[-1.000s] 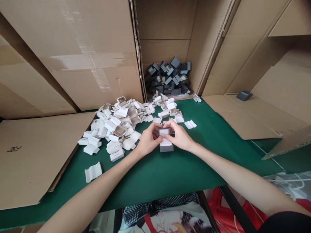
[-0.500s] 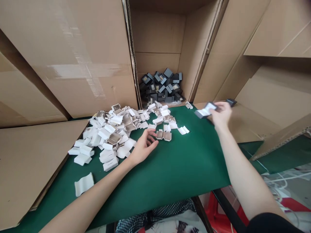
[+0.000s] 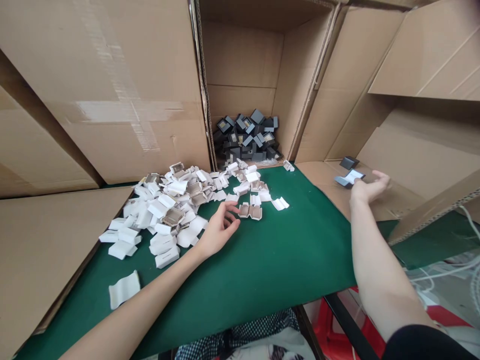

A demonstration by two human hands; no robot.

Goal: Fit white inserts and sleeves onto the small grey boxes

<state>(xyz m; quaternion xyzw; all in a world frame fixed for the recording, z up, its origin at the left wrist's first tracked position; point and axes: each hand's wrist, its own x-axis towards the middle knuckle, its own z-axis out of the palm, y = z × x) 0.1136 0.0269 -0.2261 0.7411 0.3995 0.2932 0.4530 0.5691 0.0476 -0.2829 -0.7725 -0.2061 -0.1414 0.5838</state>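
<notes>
My left hand (image 3: 221, 225) is over the green tabletop with its fingers loosely bent and apart, holding nothing. Its fingertips are next to a folded piece with a brownish inside (image 3: 250, 211); whether they touch it I cannot tell. At the right, my right hand (image 3: 370, 188) is open, fingers stretched out. Just left of it an opened small black box with a white insert (image 3: 349, 178) rests on a cardboard surface. Behind that sits another small black box (image 3: 349, 162). A heap of white folded inserts (image 3: 168, 200) covers the tabletop left of my left hand.
A large cardboard carton (image 3: 243, 60) at the back holds a pile of small black boxes (image 3: 249, 135). Cardboard walls (image 3: 105, 90) stand at the left, and another open carton (image 3: 420, 145) is at the right. A single white insert (image 3: 124, 290) lies near my left forearm.
My right hand has moved right and let go of the opened black box, which now lies on the cardboard at the right. My left hand has stayed nearly in place.
</notes>
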